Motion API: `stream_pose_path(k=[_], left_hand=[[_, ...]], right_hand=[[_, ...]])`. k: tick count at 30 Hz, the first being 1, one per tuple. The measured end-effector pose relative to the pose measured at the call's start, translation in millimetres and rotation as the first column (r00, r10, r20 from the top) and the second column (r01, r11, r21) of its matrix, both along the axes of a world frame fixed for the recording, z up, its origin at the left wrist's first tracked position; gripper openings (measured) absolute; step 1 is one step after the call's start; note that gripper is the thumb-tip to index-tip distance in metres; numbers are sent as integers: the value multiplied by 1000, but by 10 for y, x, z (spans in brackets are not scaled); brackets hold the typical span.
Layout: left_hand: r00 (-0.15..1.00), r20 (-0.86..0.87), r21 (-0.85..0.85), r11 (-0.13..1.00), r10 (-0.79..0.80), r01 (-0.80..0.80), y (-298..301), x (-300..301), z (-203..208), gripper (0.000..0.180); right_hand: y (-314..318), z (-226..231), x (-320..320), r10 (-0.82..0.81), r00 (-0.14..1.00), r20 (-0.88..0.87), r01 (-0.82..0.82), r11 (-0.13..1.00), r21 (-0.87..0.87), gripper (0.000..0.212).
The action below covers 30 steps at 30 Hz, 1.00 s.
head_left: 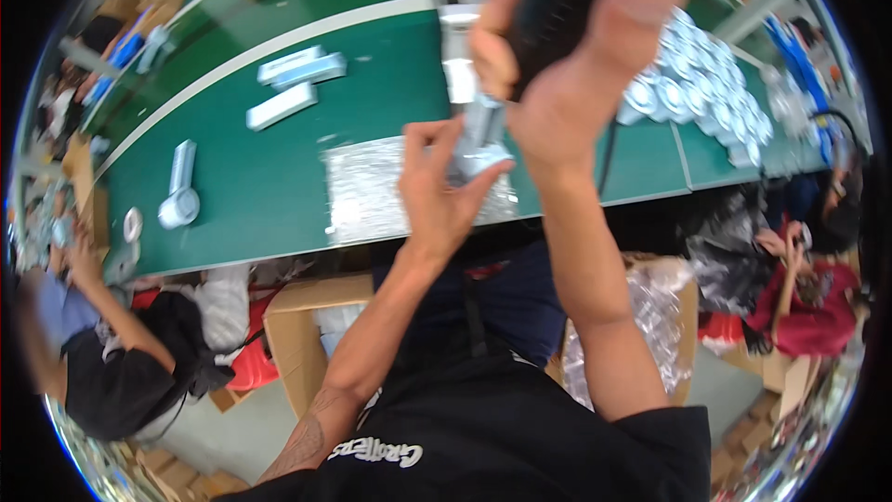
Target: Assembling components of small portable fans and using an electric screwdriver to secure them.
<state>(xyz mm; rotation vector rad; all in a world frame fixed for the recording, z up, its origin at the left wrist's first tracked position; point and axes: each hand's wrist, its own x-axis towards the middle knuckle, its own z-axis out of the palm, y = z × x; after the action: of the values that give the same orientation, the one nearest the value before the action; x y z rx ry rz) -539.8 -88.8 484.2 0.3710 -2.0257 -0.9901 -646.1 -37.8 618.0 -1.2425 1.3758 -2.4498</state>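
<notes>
While the L hand [435,197] pinches a lt-blue part [484,121] btwn thumb and fingers, the R hand [560,121] is wrapped round a black tool [562,14], fingers on one side, thumb on the other. Tool: dark, matte, w/ a ribbed side, motion-blurred; exact type cannot be told. Part: smooth, apparently plastic; elongated upright stem, wider foot; details blurred. Pos. rel. to grip: foot sits btwn L thumb and fingers, stem rises past the fingertips, top just below the tool's lower end; contact w/ tool cannot be confirmed. Beneath L hand: silvery sheet [362,191], crinkled, glossy, flat at the near edge of the green table [372,98], smooth surface. Farther L: three oblong blocks [282,107], pale, straight-sided, grouped close tog.; nearer the L edge, a lt-blue handled piece [182,177], straight bar w/ round cup-like end. R side of table: dense cluster of round pieces [697,88], lt-blue/white, packed side by side. Below table edge: open cardboard carton [293,339] to L, clear crumpled plastic film [650,307] to R; co-workers seated both sides
</notes>
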Motion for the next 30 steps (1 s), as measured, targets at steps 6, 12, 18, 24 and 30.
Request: stream_pose_path(k=[6, 12, 18, 24, 30], left_hand=[[991, 121, 46, 997, 57, -63, 152, 8, 124, 64], [930, 343, 149, 985, -130, 83, -725, 727, 508, 63], [811, 585, 252, 955, -20, -158, -1940, 1633, 713, 66], [640, 456, -543, 763, 619, -351, -2178, 1621, 696, 61], [799, 365, -643, 750, 478, -155, -2062, 846, 244, 50]], right_hand=[[-63, -32, 4, -148, 989, -15, 140, 963, -228, 59], [550, 86, -324, -106, 983, 149, 139, 964, -228, 48], [660, -375, -233, -187, 982, -25, 187, 938, 291, 31], [506, -375, -307, -327, 887, -327, 425, 855, 297, 58], [-10, 67, -157, -340, 937, -81, 347, 934, 87, 45]])
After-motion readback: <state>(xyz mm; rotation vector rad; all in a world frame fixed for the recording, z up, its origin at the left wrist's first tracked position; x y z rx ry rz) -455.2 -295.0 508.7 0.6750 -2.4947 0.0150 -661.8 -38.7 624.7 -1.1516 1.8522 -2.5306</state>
